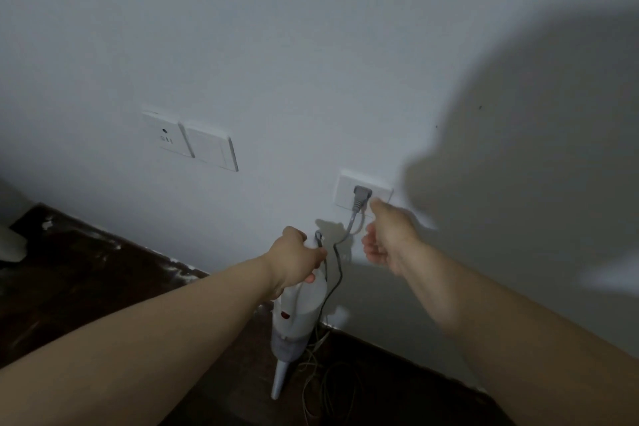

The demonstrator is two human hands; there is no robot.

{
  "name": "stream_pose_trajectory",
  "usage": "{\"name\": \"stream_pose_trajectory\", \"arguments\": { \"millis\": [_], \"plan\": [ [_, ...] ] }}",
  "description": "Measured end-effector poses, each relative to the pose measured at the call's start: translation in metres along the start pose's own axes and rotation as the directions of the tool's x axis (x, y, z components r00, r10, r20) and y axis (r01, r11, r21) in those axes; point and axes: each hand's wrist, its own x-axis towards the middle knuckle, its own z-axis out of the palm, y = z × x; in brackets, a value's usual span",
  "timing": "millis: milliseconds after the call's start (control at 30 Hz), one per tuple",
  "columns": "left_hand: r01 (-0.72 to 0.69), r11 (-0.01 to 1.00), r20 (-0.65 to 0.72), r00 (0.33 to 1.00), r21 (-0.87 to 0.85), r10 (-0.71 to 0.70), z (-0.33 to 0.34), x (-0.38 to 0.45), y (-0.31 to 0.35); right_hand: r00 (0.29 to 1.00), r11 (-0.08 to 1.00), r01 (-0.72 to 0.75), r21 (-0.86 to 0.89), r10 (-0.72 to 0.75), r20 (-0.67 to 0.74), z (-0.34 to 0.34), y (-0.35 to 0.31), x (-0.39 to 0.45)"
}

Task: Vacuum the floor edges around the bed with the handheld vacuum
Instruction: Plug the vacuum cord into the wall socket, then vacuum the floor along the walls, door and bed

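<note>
My left hand (296, 258) grips the handle of a white handheld vacuum (300, 313) that hangs nozzle-down close to the wall, its narrow nozzle (278, 379) just above the dark floor. A grey plug (361, 196) sits in a white wall socket (345, 192), and its cord (337, 268) loops down to the vacuum. My right hand (389, 238) hovers just right of the plug with fingers loosely curled, holding nothing. The bed is out of view.
Two white switch plates (192, 141) are on the wall to the upper left. Loose cable (321, 387) lies coiled on the dark wood floor (86, 280) below the vacuum. A pale object (10, 238) stands at the far left edge.
</note>
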Motion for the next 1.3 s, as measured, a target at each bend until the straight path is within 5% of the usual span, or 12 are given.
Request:
{"name": "stream_pose_trajectory", "arguments": {
  "millis": [167, 333, 533, 867, 1100, 1300],
  "plan": [
    [0.028, 0.997, -0.003, 1.000, 0.069, -0.028, 0.017, -0.015, 0.008, 0.939, 0.981, 0.043, -0.191, 0.026, 0.343, -0.013, 0.036, -0.017],
    [0.046, 0.998, 0.046, 0.998, 0.045, -0.048, 0.055, -0.036, 0.026, 0.897, 0.861, 0.353, -0.366, -0.202, 0.393, -0.051, 0.042, -0.008],
    [0.079, 0.990, -0.013, 0.997, 0.118, -0.078, 0.130, -0.072, 0.056, 0.769, 0.785, 0.482, -0.389, -0.167, 0.618, -0.124, 0.064, -0.004],
    [0.127, 0.991, -0.163, 0.980, 0.043, -0.118, 0.225, -0.098, 0.075, 0.693, 0.741, 0.558, -0.373, -0.169, 0.701, -0.220, 0.101, 0.018],
    [0.144, 0.987, -0.160, 0.975, -0.073, -0.154, 0.269, -0.105, 0.076, 0.726, 0.755, 0.544, -0.365, -0.205, 0.657, -0.248, 0.131, 0.030],
    [0.133, 0.985, -0.306, 0.938, -0.112, -0.162, 0.338, -0.143, 0.091, 0.595, 0.535, 0.775, -0.336, -0.441, 0.672, -0.313, 0.140, 0.019]
  ]
}}
